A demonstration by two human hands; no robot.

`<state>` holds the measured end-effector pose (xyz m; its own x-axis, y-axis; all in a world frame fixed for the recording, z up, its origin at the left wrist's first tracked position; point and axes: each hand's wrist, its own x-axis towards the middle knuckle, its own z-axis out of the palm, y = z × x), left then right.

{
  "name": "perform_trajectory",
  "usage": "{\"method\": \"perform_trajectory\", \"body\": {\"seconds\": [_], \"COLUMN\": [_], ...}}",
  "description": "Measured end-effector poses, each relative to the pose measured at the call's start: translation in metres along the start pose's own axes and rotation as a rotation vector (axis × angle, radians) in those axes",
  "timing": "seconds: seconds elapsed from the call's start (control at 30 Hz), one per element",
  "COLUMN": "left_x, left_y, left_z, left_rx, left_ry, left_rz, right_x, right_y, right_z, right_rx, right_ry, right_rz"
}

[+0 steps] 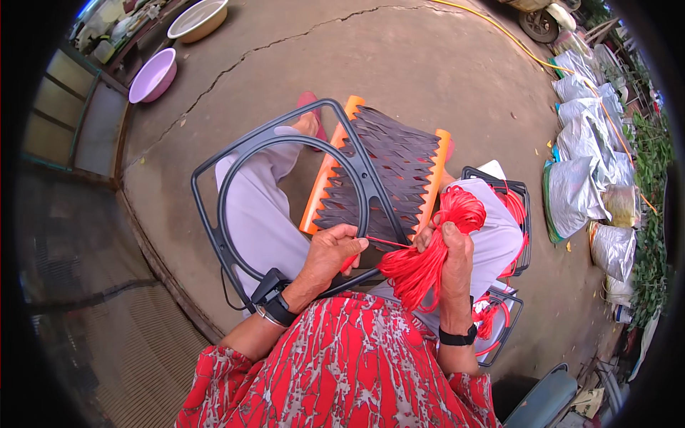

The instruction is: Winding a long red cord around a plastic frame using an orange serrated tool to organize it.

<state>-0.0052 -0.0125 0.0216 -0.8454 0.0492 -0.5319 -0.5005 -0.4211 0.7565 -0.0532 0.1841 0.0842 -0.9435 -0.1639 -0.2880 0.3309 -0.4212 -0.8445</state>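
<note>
A black square frame with a round inner ring [207, 187] leans across my left leg and lap. My left hand [332, 255] is closed at the ring's near right side, pinching a red cord [389, 243]. That strand runs across to my right hand [454, 262], which is wrapped round a thick bundle of red cord [414, 274]. The bundle hangs over my lap, its upper part bulging above the fist. Part of the ring and the strand's end are hidden behind my left fingers.
Ahead between my legs stands an orange stool [328, 175] with dark interlaced strips. More black frames [526, 214] with red cord lie by my right leg. Silvery sacks [574, 189] line the right side. A purple basin [153, 75] and a pale basin [198, 20] sit far left.
</note>
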Motion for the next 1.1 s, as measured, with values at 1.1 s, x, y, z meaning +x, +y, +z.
{"method": "perform_trajectory", "body": {"seconds": [1.1], "left_x": [-0.006], "left_y": [0.032], "left_z": [0.006], "left_rx": [-0.002], "left_ry": [-0.015], "left_rz": [0.013], "right_x": [-0.017], "right_y": [-0.012], "right_z": [0.012], "right_rx": [-0.048], "right_ry": [-0.115], "right_rz": [0.098]}}
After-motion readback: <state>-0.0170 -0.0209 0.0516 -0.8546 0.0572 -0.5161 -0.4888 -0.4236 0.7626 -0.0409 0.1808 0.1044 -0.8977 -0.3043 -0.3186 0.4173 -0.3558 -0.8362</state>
